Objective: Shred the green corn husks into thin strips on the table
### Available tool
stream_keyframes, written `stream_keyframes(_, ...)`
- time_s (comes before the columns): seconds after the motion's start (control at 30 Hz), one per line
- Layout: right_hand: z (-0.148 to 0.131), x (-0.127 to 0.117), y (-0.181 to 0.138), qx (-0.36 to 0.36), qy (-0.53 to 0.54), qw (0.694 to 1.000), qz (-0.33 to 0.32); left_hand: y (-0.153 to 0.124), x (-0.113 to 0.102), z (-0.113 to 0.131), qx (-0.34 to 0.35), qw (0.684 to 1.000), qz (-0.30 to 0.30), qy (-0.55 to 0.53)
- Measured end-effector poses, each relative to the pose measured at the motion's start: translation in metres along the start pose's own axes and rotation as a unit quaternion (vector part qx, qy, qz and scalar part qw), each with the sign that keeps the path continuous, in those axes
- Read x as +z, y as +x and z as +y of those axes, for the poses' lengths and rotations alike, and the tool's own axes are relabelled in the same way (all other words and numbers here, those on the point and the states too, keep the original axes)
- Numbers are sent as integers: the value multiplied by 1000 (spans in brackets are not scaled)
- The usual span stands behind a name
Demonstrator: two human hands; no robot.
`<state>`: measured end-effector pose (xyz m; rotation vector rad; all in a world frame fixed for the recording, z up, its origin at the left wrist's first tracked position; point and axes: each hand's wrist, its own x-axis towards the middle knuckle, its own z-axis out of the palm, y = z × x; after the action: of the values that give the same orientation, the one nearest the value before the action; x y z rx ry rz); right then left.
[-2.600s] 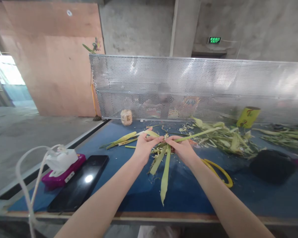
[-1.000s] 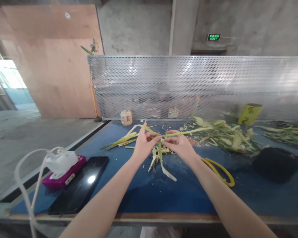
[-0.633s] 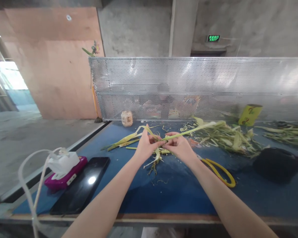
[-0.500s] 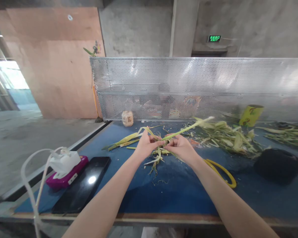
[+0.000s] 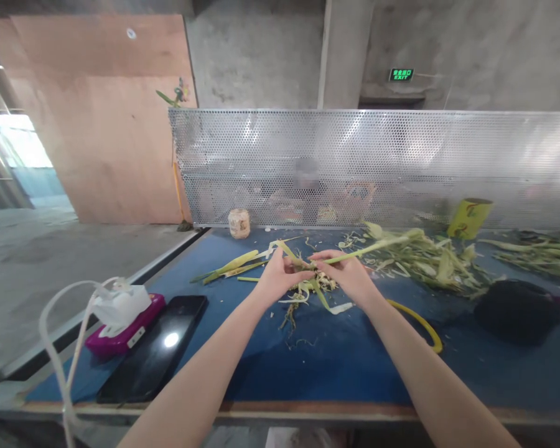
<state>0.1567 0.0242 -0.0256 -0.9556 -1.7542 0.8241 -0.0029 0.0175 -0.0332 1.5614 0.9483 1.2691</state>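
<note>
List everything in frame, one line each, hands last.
table: 1, blue top, foreground
mesh screen: 1, silver, table's far edge
green stalk: 1, green, held in both hands
leaf strips: several, pale green, under the hands
stalk pile: 1, green, far right
loose stalks: few, yellow-green, left of hands
phone: 1, black, near left
box: 1, magenta, beside phone, white plug on top
jar: 1, beige, by screen
cup: 1, yellow, by screen, right
loop: 1, yellow, beside right forearm
pouch: 1, black, right
left hand: pinching stalk
right hand: pinching stalk
</note>
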Motion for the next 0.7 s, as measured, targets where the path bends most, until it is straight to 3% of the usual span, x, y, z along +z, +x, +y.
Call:
stream_keyframes(0.17, 1, 1, 1, 25, 46, 998, 22, -3, 1, 5, 21, 999, 19, -24)
stream_keyframes(0.43, 15, 9, 5, 44, 127, 986, 95, -4, 7, 8, -4, 999, -3, -50)
stream_keyframes(0.7, 13, 9, 4, 55, 167, 976, 125, -3, 3, 5, -9, 1000, 1, -24)
